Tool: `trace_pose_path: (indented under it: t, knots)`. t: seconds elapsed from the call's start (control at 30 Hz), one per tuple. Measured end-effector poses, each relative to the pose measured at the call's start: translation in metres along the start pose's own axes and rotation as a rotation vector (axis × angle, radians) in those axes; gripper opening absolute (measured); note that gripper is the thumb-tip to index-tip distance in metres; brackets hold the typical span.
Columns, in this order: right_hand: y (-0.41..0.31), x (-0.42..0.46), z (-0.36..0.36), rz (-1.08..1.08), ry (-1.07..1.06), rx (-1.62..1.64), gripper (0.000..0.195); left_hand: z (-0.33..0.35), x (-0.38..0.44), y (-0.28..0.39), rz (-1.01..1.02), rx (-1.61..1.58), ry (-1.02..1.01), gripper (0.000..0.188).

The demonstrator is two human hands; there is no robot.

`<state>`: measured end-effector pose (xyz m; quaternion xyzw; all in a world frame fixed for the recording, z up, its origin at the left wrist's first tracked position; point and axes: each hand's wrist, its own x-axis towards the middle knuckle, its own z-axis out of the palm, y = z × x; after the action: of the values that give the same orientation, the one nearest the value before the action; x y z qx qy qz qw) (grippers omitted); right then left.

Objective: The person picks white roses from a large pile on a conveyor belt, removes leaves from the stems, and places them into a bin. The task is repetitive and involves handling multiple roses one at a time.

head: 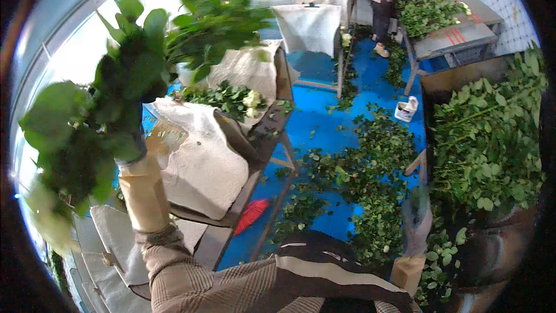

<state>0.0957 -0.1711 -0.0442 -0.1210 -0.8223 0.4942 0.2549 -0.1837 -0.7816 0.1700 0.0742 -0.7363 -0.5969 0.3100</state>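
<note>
My left hand [132, 139], in a dark glove with a tan cuff, is raised at the left and grips a bunch of leafy rose stems [130, 56]. Leaves hide most of the fingers. A blurred pale bloom [52, 221] hangs at the lower left of the bunch. Low on the right is my right hand [417, 219], in a greyish glove, beside a large heap of cut leafy stems [486, 148]. Blur leaves its fingers unclear. Under the raised bunch, cream cloth [204, 165] covers part of a work stand, where several white roses [252, 102] lie with their foliage.
Leaf litter [378, 208] is strewn over the blue floor [317, 117]. A white plastic container [406, 109] stands there, and a red object [252, 216] lies by the stand. Farther back, a person [382, 4] stands at a table [464, 43] bearing roses. Cloth-draped stands [308, 26] line up behind.
</note>
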Motion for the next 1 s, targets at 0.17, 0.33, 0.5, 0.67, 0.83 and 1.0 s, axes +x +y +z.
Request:
trace_pose_path:
  t: [0.17, 0.33, 0.5, 0.67, 0.83, 1.0]
  knots:
    - [0.044, -0.044, 0.066, 0.163, -0.035, -0.104, 0.061, -0.098, 0.083, -0.079, -0.107, 0.551, 0.106, 0.041]
    - [0.044, -0.054, 0.083, 0.168, -0.080, -0.462, 0.060, -0.085, 0.161, -0.147, -0.116, 0.984, -0.081, 0.046]
    - [-0.016, -0.045, 0.077, 0.374, -0.221, -0.528, 0.062, -0.030, 0.210, -0.196, -0.001, 1.206, -0.298, 0.051]
    - [0.017, -0.075, 0.066, 0.438, -0.244, -0.640, 0.064, 0.124, 0.185, -0.123, 0.268, 1.241, -0.256, 0.056]
    - [0.032, -0.079, 0.065, 0.313, -0.285, -0.386, 0.064, 0.292, 0.018, 0.012, 0.635, 0.459, -0.625, 0.062]
    - [0.055, -0.082, 0.038, 0.314, -0.366, -0.530, 0.061, 0.475, -0.306, 0.066, 1.087, -0.206, -1.183, 0.049]
